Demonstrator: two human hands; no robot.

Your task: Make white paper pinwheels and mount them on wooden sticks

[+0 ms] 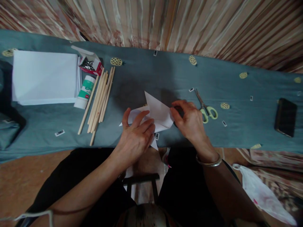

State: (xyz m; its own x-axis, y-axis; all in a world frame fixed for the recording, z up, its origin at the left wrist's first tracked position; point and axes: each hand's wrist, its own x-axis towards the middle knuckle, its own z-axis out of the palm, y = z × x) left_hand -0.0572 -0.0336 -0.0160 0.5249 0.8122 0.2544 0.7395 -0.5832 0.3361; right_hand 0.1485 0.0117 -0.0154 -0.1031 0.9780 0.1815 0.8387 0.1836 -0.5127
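A white sheet of paper [159, 110] with cut, pointed flaps lies partly folded near the table's front edge. One flap stands up to a tip at the back, and another point hangs over the front edge. My left hand [136, 135] is on its left part, some fingers raised and spread, the others pressed on the paper near its middle; the thumb is hidden. With thumb and fingertips closed, my right hand [190, 121] pinches the paper's right edge. Just right of that hand lie scissors [205, 108] with light green handles, blades slightly apart.
Several wooden sticks [100, 97] lie to the left, beside a green and white glue stick [85, 91]. Behind them stands an opened small box [91, 64] with shiny metal pieces. A stack of white paper [44, 77] is farther left; a black phone [286, 117] lies far right.
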